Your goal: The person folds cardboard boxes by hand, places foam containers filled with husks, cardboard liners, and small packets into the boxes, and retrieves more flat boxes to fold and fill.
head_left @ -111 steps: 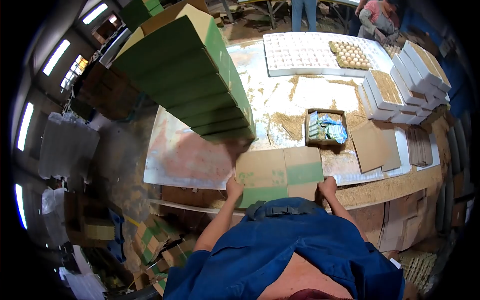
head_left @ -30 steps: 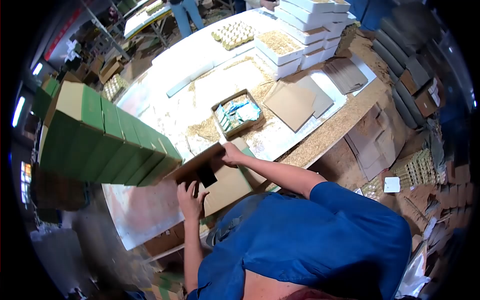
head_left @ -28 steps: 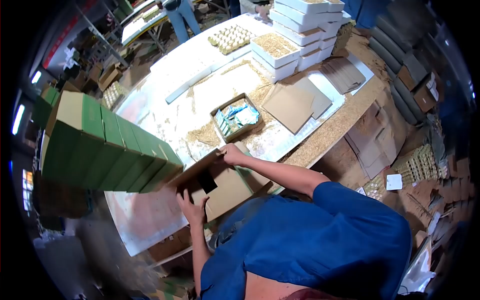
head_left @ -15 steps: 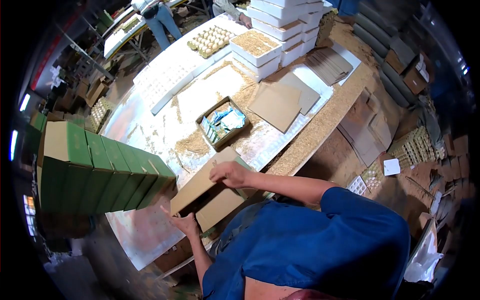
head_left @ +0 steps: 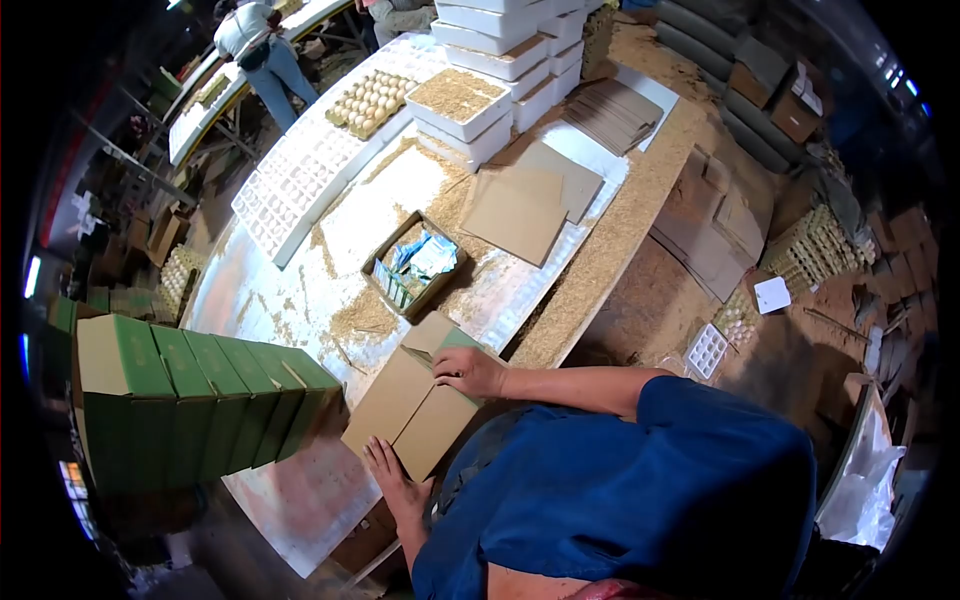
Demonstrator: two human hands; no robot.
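The carton [head_left: 392, 402] is touched lengthwise by the left hand [head_left: 402, 488], fingers extended, and right hand [head_left: 472, 372], curled atop, grip unclear.

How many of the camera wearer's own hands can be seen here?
2: the left hand at the lower-left edge of the cardboard box, and the right hand on top of it. Neither is hidden.

Got a white table [head_left: 310, 515] littered with straw-coloured bits [head_left: 365, 320]. Holds stacked green cartons [head_left: 205, 400] at the left end, a brown carton [head_left: 405, 400] at the near edge, an open box [head_left: 440, 287] mid-table, plus white cell trays [head_left: 300, 178] along the far edge. Also fits white boxes [head_left: 485, 122] and cardboard sheets [head_left: 515, 207] toward the right end.
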